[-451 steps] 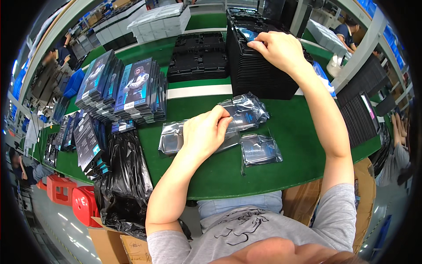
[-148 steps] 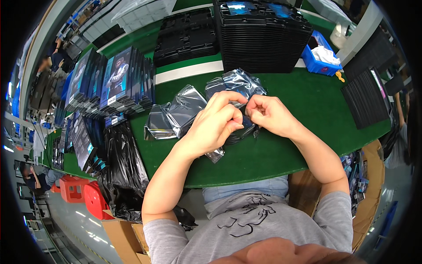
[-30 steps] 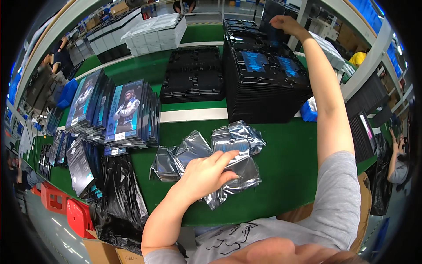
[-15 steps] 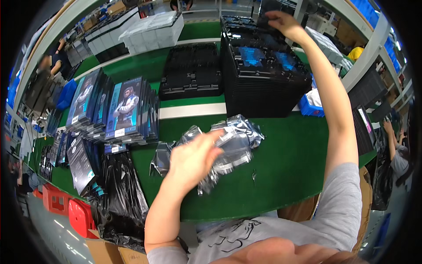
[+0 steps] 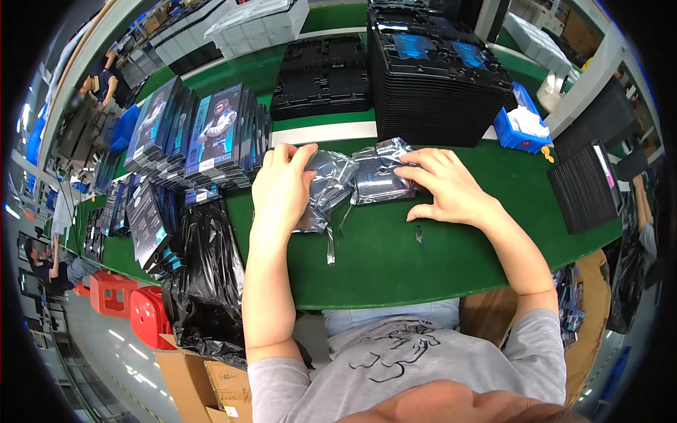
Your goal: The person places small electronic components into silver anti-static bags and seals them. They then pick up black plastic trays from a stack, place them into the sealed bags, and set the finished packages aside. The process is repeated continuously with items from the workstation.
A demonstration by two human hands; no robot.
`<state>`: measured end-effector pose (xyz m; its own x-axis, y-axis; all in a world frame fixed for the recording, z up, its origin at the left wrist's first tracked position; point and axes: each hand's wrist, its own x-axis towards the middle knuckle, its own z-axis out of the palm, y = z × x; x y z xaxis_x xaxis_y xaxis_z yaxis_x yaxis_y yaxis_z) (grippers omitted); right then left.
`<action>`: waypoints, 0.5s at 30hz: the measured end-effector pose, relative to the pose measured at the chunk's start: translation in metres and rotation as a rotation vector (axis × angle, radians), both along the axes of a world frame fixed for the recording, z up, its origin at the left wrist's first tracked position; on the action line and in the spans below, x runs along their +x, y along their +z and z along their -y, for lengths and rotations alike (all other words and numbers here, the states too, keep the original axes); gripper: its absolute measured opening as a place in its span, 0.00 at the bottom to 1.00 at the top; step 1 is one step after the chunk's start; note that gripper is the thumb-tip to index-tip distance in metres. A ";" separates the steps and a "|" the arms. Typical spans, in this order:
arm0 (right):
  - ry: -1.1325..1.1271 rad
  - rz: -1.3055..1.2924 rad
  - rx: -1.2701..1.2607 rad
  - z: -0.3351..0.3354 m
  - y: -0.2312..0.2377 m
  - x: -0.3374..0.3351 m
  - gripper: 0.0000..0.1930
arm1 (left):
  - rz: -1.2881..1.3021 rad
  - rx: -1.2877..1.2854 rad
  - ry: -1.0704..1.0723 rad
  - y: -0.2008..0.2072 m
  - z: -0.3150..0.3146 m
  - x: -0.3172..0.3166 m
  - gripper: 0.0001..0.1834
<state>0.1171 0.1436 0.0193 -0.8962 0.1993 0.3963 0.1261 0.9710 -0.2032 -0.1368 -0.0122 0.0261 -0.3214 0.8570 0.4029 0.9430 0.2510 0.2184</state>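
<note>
On the green table in front of me lies a small pile of dark flat pieces in clear, shiny plastic bags (image 5: 330, 180). My left hand (image 5: 281, 189) is at the pile's left side, fingers bent and apart, touching the wrap's edge. From the other side, my right hand (image 5: 451, 189) rests its stretched fingers on another wrapped dark piece (image 5: 381, 178), with the thumb spread away. Neither hand is closed round a bag. A narrow strip of clear plastic (image 5: 330, 247) hangs off the pile toward me.
Printed dark boxes (image 5: 215, 134) stand in rows at left, beside a black plastic bag (image 5: 210, 247). Behind the pile rise a tall stack of black trays (image 5: 437, 99) and a lower one (image 5: 321, 81). A blue bin (image 5: 520, 134) and dark panels (image 5: 582, 190) are at right.
My right hand has come down from the tall tray stack to the wrapped pieces. My left hand has moved to the pile's left side. The view has shifted, and the pile is drawn closer together.
</note>
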 end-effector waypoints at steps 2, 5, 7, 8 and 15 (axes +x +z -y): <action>0.006 0.013 0.051 0.001 -0.003 0.002 0.24 | -0.091 0.044 -0.053 -0.005 0.000 -0.001 0.19; 0.018 -0.028 0.131 -0.007 -0.011 0.005 0.17 | -0.152 0.138 -0.140 -0.005 -0.004 0.006 0.15; 0.030 -0.061 0.141 -0.010 -0.008 0.006 0.12 | -0.182 0.178 -0.199 0.003 -0.004 0.018 0.15; 0.017 -0.157 0.065 -0.010 -0.003 0.006 0.10 | -0.153 0.161 -0.201 0.005 -0.002 0.023 0.13; -0.266 -0.770 -0.691 -0.033 -0.008 0.020 0.06 | -0.175 0.007 -0.208 -0.012 0.000 0.025 0.12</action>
